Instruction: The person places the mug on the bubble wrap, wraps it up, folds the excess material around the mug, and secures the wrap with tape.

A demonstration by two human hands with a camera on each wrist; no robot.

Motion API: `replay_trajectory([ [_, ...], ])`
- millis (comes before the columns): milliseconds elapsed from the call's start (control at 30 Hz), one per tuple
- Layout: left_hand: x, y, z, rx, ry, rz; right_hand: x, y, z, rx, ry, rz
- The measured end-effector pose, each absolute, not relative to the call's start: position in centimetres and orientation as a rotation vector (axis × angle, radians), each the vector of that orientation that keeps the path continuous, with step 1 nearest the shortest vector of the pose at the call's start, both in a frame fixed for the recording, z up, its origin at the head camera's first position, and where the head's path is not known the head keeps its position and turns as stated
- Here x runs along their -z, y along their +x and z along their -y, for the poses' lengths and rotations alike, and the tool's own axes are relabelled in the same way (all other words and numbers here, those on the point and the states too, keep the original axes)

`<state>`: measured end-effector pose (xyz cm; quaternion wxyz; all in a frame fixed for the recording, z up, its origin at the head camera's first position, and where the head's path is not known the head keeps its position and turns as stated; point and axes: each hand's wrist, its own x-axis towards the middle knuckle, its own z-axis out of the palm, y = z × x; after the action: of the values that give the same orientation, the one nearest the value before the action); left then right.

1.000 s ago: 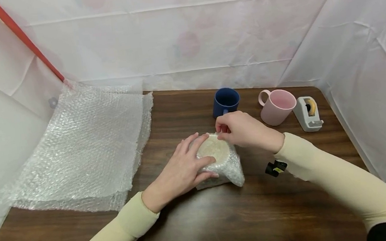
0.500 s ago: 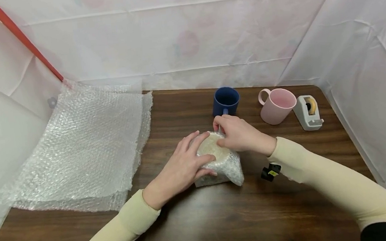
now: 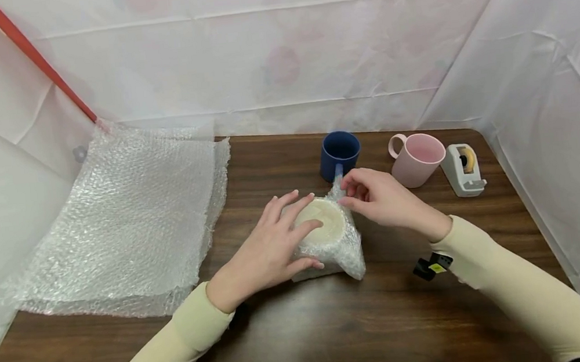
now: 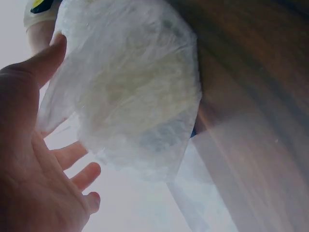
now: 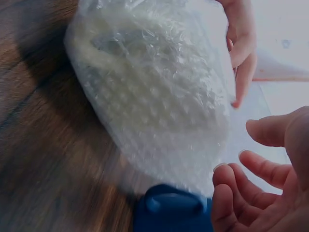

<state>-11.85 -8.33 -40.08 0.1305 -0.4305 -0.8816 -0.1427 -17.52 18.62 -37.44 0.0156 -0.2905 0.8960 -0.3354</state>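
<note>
A cream mug (image 3: 332,223) stands wrapped in bubble wrap (image 3: 350,251) at the middle of the table, its round pale end facing up. Through the plastic, the mug's handle (image 5: 91,50) shows in the right wrist view. My left hand (image 3: 261,252) rests on the bundle's left side with fingers spread and the thumb over its round end. Beside the bundle's far right edge is my right hand (image 3: 385,200), fingers loosely bent and holding nothing. A loose flap of the wrap (image 3: 335,190) sticks up close to those fingertips, overlapping the handle of the blue mug (image 3: 338,152).
Behind the bundle is the blue mug, with a pink mug (image 3: 414,163) to its right. A white tape dispenser (image 3: 462,173) stands at the far right. Layered bubble wrap sheets (image 3: 136,219) cover the table's left side. White curtains (image 3: 277,48) enclose the back and sides.
My right hand has come off the wrap's top edge and moved right, and the flap now stands up. My left hand stays on the bundle, its fingers slightly shifted.
</note>
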Motion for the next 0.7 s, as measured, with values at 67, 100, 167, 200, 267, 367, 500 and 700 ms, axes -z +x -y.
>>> replay_trajectory([
  [67, 39.7, -11.7, 8.5, 0.428, -1.246, 2.563, 37.5, -17.1, -19.5, 1.079, -0.869, -2.793],
  [100, 39.6, -11.7, 8.6, 0.431, -1.244, 2.565, 37.6, -16.9, -19.9, 1.092, -0.852, -2.794],
  [167, 39.2, -11.5, 8.7, 0.437, -1.242, 2.569, 37.8, -16.5, -20.7, 1.108, -0.829, -2.799],
  [200, 39.1, -11.4, 8.8, 0.436, -1.239, 2.57, 37.9, -16.2, -21.1, 1.115, -0.818, -2.802],
  [267, 38.8, -11.1, 8.9, 0.429, -1.238, 2.563, 38.1, -15.8, -21.8, 1.122, -0.799, -2.813],
  [367, 38.4, -10.5, 8.5, 0.363, -1.249, 2.543, 38.6, -15.2, -22.9, 1.129, -0.761, -2.831],
  [500, 38.6, -9.9, 6.5, 0.154, -1.276, 2.522, 39.2, -14.7, -24.1, 1.15, -0.698, -2.851],
  [700, 40.5, -9.9, 3.8, 0.036, -1.237, 2.439, 39.8, -14.2, -25.3, 1.155, -0.66, -2.879],
])
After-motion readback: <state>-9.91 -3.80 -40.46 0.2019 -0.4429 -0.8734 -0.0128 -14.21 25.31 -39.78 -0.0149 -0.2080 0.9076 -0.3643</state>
